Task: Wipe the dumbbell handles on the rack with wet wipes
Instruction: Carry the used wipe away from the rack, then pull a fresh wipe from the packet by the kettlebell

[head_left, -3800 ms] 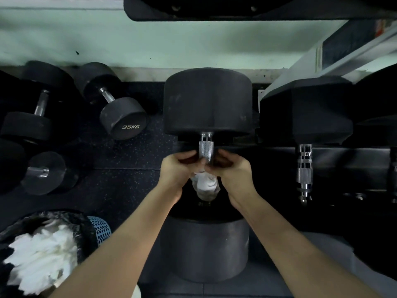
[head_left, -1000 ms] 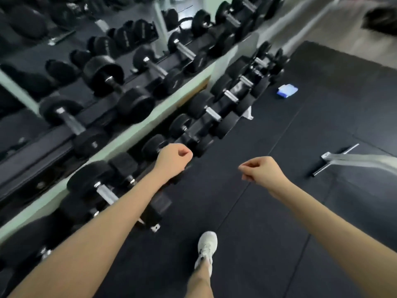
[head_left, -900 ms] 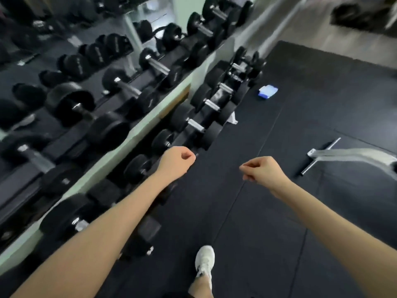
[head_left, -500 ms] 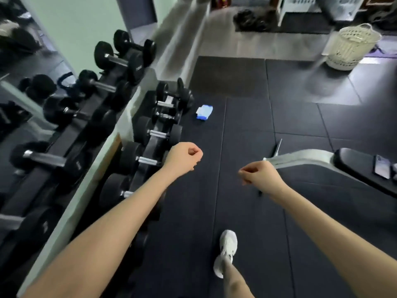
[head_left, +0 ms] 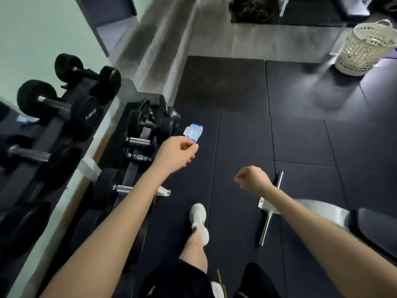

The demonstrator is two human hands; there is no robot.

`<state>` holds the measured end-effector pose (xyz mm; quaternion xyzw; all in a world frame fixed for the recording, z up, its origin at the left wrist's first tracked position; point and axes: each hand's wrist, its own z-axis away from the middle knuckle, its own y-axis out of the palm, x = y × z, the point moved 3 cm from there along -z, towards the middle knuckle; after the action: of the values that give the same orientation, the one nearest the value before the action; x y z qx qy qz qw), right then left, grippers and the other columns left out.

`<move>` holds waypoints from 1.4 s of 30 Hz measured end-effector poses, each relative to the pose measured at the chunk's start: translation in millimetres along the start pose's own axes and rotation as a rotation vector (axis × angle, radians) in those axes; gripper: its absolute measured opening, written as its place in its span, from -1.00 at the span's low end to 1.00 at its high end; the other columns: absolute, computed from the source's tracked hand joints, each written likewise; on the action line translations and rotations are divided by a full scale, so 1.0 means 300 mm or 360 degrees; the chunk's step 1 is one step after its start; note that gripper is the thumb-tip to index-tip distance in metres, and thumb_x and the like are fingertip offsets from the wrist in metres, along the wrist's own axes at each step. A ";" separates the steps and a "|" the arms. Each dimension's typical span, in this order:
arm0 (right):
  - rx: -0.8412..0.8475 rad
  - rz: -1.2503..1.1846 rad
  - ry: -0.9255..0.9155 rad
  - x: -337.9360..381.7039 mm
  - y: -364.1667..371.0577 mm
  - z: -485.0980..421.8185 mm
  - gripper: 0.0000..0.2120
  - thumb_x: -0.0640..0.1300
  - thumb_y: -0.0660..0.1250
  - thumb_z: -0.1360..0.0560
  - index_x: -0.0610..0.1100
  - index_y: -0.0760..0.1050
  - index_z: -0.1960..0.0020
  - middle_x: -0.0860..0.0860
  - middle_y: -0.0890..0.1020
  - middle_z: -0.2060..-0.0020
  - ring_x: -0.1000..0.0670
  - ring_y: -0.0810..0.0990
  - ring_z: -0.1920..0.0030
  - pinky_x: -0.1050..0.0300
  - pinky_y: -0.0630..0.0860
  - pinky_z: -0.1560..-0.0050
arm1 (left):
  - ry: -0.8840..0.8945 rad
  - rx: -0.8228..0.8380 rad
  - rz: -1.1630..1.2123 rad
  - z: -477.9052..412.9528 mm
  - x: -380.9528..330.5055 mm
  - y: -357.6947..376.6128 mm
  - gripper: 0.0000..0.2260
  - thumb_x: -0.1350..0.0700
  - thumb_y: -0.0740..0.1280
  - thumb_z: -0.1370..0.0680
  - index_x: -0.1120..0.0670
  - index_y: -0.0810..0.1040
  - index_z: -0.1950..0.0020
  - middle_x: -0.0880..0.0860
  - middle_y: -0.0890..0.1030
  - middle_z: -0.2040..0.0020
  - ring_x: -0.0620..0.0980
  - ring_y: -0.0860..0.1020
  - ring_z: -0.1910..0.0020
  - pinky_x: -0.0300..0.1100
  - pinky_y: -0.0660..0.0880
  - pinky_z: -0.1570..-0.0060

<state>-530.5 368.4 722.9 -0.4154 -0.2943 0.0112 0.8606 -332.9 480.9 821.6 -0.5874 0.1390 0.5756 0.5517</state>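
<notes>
View from the head, looking down a gym floor (head_left: 300, 143) of black rubber mats. Both bare forearms reach forward. The left hand (head_left: 176, 154) is a loose fist, fingers curled in with the thumb against the forefinger, holding nothing that shows. The right hand (head_left: 252, 179) is clenched too and also holds nothing.

A two-tier dumbbell rack (head_left: 134, 171) runs along the pale green wall on the left, its length pointing away from the person. The dumbbells lie crosswise on it. On the lower tier, one steel handle (head_left: 139, 141) has its long axis left to right in the picture, one end toward the wall and the other toward the open floor. An upper dumbbell (head_left: 53, 103) slopes from upper left down to lower right.

A blue and white wet wipes pack (head_left: 193, 131) lies flat on the mat beside the rack's far end, just past the left knuckles. It is too blurred to tell which way it points.

A white shoe (head_left: 198, 218) steps forward. A weight bench (head_left: 378, 233) stands at the right, and a white laundry basket (head_left: 363, 50) at the far right.
</notes>
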 end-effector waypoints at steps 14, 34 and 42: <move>0.0145 0.0045 0.0083 0.044 -0.496 -1.266 -0.80 -0.18 0.22 -0.44 -0.28 0.56 0.21 -0.14 0.67 0.26 -0.10 0.46 0.35 0.14 0.40 0.32 | -0.0355 -0.0082 0.0106 -1.308 -0.153 0.022 -0.88 0.11 0.29 -0.55 0.12 0.60 0.07 0.05 0.63 0.23 -0.17 0.56 0.39 -0.28 0.50 0.35; 0.0664 0.0525 -0.0492 0.079 -0.045 -2.746 -0.82 -0.16 0.20 -0.50 -0.14 0.58 0.13 -0.01 0.63 0.14 -0.06 0.56 0.11 0.15 0.43 0.19 | -0.1047 -0.0642 -0.0021 -2.279 0.762 0.537 -0.86 0.12 0.29 -0.54 0.14 0.61 0.08 0.01 0.64 0.18 -0.04 0.58 0.22 -0.21 0.48 0.23; 0.0728 0.0681 -0.0790 -0.025 0.601 -3.240 -0.82 -0.11 0.23 -0.51 -0.08 0.61 0.05 0.01 0.63 0.12 -0.03 0.56 0.08 0.16 0.43 0.15 | -0.1086 -0.0766 -0.0226 -2.574 1.467 0.764 -0.88 0.15 0.32 -0.52 0.14 0.61 0.01 0.06 0.61 0.04 -0.05 0.52 0.16 -0.26 0.35 0.23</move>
<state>5.3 -204.3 121.0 -0.2496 -0.3900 0.3554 0.8120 19.4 -16.4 135.2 -0.4833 -0.2309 0.7136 0.4514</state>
